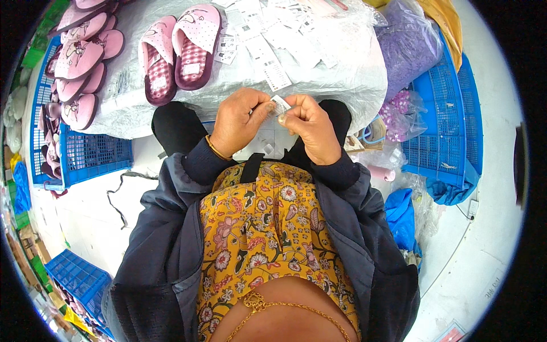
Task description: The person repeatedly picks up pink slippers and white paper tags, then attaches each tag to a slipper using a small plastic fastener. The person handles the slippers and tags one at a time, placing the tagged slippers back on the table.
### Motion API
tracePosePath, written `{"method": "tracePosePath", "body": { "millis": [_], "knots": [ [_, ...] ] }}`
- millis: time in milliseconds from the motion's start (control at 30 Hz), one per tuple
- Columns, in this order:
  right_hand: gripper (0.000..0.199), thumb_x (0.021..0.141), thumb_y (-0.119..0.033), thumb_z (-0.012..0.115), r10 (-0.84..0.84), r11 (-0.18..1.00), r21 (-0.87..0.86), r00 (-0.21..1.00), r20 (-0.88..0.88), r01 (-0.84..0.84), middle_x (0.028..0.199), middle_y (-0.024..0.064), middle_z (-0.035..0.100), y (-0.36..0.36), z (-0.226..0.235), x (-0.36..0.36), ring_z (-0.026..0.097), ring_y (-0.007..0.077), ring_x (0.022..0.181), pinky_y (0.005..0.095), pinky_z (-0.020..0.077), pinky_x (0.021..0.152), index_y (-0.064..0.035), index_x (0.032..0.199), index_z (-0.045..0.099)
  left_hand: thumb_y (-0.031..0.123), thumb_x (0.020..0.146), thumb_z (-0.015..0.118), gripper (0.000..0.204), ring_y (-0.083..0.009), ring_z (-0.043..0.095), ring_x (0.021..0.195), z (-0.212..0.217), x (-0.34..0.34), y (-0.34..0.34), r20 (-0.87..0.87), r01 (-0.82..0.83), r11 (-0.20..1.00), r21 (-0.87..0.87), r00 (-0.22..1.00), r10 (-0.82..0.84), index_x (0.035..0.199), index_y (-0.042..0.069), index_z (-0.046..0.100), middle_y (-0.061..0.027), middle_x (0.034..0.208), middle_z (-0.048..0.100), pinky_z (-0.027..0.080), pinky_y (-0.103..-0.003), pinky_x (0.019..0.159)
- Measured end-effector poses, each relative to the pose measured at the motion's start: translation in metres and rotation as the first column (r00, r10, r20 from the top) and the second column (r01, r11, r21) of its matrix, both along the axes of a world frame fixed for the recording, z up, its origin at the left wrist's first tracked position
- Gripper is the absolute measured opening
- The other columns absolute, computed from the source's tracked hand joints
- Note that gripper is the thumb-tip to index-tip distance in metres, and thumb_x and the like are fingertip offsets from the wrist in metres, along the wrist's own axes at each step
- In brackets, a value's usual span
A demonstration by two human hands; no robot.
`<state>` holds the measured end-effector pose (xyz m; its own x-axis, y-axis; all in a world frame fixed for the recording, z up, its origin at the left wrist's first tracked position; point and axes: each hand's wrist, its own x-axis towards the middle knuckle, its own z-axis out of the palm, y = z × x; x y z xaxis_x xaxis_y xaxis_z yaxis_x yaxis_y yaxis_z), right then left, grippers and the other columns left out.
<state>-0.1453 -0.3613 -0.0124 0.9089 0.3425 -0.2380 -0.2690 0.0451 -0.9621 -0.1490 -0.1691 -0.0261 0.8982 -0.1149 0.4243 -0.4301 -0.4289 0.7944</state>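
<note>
Both my hands meet just in front of the table's near edge. Between them is a small white printed label (279,106). My left hand (238,121) pinches its left side with thumb and forefinger, and my right hand (313,124) grips its right side the same way. Beyond them, a strip of printed labels (266,65) lies on the plastic-covered table (330,94). To the left sits a pair of pink slippers (196,43) with dark maroon soles and checked insoles, each with a white sticker on the insole.
At left, a blue crate (97,154) stands beneath stacked pink slippers (80,57). On the right are another blue crate (441,131) and a bag of purple material (407,48). A blue plastic bag (400,211) lies on the floor. Another blue crate (80,276) stands at lower left.
</note>
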Motion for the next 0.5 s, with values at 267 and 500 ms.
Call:
{"method": "tracePosePath", "body": {
  "millis": [267, 500],
  "knots": [
    [0.025, 0.087, -0.005, 0.066, -0.011, 0.992, 0.122, 0.994, -0.112, 0.025, 0.084, 0.0024, 0.063, -0.001, -0.002, 0.000, 0.055, 0.0077, 0.072, 0.0232, 0.0440, 0.066, 0.0010, 0.110, 0.059, 0.005, 0.081, 0.074, 0.010, -0.0278, 0.061, 0.071, 0.001, -0.002, 0.005, 0.244, 0.031, 0.981, 0.192, 0.967, -0.078, 0.086, 0.003, 0.066, -0.0110, 0.077, 0.062, 0.047, -0.036, 0.061],
    [0.014, 0.087, -0.005, 0.068, 0.034, 0.999, 0.005, 0.999, 0.008, -0.034, 0.082, 0.0005, 0.064, -0.003, -0.010, -0.003, 0.054, 0.0046, 0.070, 0.0214, 0.0438, 0.063, 0.0010, 0.099, 0.063, 0.019, 0.095, 0.065, 0.017, -0.0117, 0.057, 0.075, 0.000, -0.004, 0.013, -0.384, 0.216, 0.934, -0.284, 0.867, -0.317, 0.094, 0.002, 0.068, -0.0036, 0.079, 0.063, 0.047, -0.028, 0.068]
  ]
}}
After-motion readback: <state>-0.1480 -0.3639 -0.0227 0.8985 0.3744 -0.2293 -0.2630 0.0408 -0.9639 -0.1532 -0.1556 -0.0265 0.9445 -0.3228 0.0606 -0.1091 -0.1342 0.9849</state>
